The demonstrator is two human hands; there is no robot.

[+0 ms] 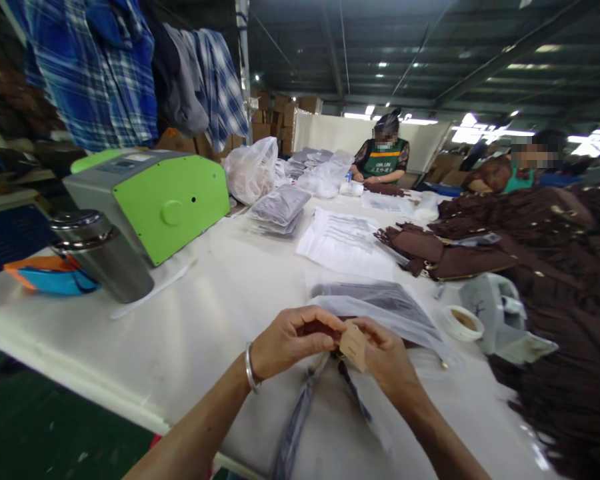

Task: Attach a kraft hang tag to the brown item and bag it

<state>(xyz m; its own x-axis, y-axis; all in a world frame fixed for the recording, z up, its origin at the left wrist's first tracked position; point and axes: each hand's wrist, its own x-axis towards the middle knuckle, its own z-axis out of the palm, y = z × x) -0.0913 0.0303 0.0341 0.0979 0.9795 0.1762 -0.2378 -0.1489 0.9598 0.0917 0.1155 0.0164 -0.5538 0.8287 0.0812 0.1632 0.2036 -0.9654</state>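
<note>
Plainly, the right hand [387, 353] pinched a tan tag [353, 348] between thumb and fingers. The left hand [293, 339] curled at its left edge; whether that one gripped anything could not be told. Beyond the grip lay a plastic bag [375, 299]; nearer the body, a wrapped strap [296, 417].

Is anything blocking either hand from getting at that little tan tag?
Nothing visible. The right hand holds the tag, and the left hand has its fingertips right beside it. The clear bag lies beyond them, not between.
</note>
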